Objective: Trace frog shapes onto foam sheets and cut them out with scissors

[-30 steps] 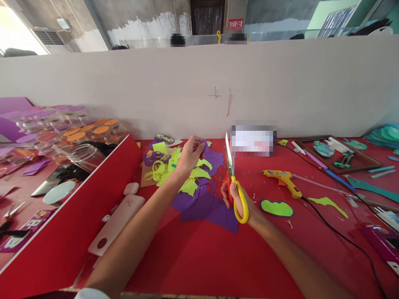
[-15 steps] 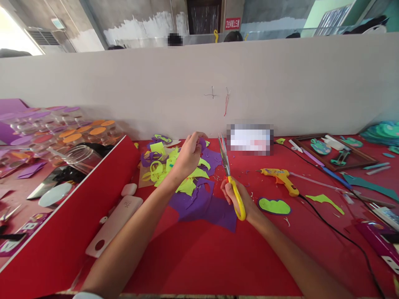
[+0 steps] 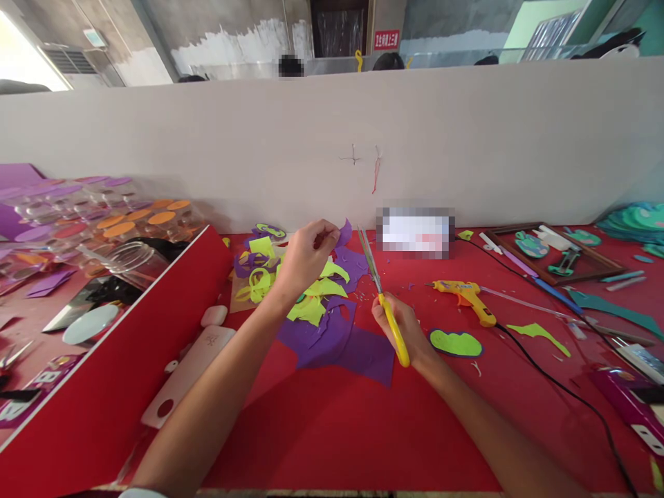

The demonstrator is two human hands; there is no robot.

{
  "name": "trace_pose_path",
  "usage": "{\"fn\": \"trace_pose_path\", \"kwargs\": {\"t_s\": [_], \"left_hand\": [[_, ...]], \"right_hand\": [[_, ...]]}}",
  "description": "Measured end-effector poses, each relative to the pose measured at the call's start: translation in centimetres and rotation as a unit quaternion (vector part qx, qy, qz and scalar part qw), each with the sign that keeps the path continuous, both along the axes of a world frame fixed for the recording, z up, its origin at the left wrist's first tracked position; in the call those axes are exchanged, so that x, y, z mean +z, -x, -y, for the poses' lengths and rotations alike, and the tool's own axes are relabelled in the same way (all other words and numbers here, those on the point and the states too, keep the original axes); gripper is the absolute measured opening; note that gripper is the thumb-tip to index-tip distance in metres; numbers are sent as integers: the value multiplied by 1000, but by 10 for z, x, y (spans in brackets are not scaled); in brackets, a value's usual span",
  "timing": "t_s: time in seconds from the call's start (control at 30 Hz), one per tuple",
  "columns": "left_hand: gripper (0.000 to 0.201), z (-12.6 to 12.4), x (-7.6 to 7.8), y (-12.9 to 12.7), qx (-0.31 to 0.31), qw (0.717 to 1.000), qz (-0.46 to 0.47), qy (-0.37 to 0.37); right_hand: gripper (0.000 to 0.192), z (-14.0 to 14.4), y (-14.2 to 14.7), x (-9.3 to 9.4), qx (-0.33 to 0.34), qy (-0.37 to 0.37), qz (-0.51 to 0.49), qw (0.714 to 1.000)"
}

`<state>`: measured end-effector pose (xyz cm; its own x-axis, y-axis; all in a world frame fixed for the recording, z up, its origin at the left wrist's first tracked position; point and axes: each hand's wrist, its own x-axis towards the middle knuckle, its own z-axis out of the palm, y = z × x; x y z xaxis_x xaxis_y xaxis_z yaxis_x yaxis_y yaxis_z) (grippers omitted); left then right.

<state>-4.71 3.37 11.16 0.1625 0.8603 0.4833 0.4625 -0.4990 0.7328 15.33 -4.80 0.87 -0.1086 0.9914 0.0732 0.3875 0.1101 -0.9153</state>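
Observation:
My left hand (image 3: 310,250) pinches a small purple felt piece (image 3: 344,233), whose curved tip shows past the fingertips. My right hand (image 3: 402,324) is closed around the yellow handles of a pair of scissors (image 3: 371,264). The blades point up and away, slightly parted, just right of the purple piece and apart from it. Under my left hand lies a heap of yellow-green scraps (image 3: 316,304) mixed with purple ones. Larger purple felt sheets (image 3: 363,353) spread in front of the heap. A yellow-green cutout with a dark border (image 3: 456,343) lies right of my right hand.
To the right rest a yellow glue gun (image 3: 464,294) with its black cord and a brown tray (image 3: 596,266) with small items. A red divider (image 3: 119,360) runs along the left, with a pink phone (image 3: 189,377) beside it. A white panel (image 3: 259,152) stands behind.
The purple piece has come into clearer view at my left fingertips, as that hand turned and shifted slightly left. The scissors' tips have swung a little left, towards the piece.

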Motion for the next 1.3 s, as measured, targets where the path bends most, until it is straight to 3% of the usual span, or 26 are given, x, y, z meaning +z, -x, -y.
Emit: {"fn": "trace_pose_path", "kwargs": {"t_s": [0.33, 0.77, 0.9, 1.07, 1.2, 1.3], "left_hand": [[18, 17, 1, -17, 1, 1000, -21, -7], [20, 15, -5, -19, -3, 999, -36, 7], [10, 10, -7, -17, -24, 999, 19, 35], [17, 10, -7, -17, -47, 987, 137, 72], [19, 14, -5, -19, -34, 972, 216, 86], [19, 17, -5, -22, -23, 972, 219, 83]], "right_hand": [[49, 2, 0, -2, 3, 0, 5, 1000], [55, 3, -1, -7, -18, 7, -3, 1000], [55, 3, 0, -9, -22, 16, -29, 999], [50, 0, 4, -11, 5, -12, -22, 1000], [41, 1, 4, -11, 30, -22, 21, 999], [36, 2, 5, -11, 40, -28, 21, 999]]}}
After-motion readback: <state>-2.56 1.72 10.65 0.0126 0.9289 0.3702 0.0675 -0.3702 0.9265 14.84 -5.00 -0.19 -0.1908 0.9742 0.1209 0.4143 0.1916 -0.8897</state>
